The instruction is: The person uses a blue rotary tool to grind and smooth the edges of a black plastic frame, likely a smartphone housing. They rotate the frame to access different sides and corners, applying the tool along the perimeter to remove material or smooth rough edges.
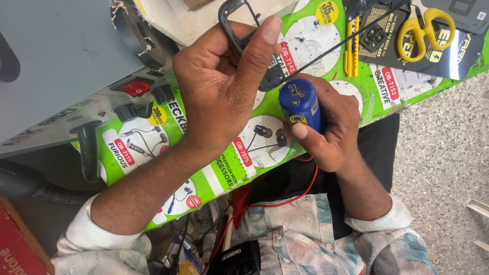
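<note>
The left hand (219, 86) sits in the upper middle of the frame, fingers curled and the thumb pressed up against the forefinger, pinching a small black part (272, 76) whose thin black frame (232, 15) loops up past the fingertips toward the top edge. The right hand (331, 127) lies just to the right of it and a little lower, wrapped around a blue cylinder (300, 104), the thumb flat against its side and the other fingers closed behind it. The cylinder stands nearly upright toward the camera, its long axis running from the palm up and slightly left, so that its round end cap with a small metal fitting faces the lens. The black part lies directly above and a touch left of that end cap, very close to it; whether the two actually touch cannot be told. The left hand is thus the nearer one to the gap between part and cap, coming in from the upper left, while the right hand only steadies the cylinder from below right. A thin black rod (346, 38) slants from near the black part up to the upper right. A red wire (300, 191) trails from under the right hand down to the lower middle. Both hands work over a green printed mat (229, 168), with yellow scissors (425, 25) in the upper right corner, a yellow utility knife (351, 48) beside them, and a grey machine with a red switch (135, 87) at left
</note>
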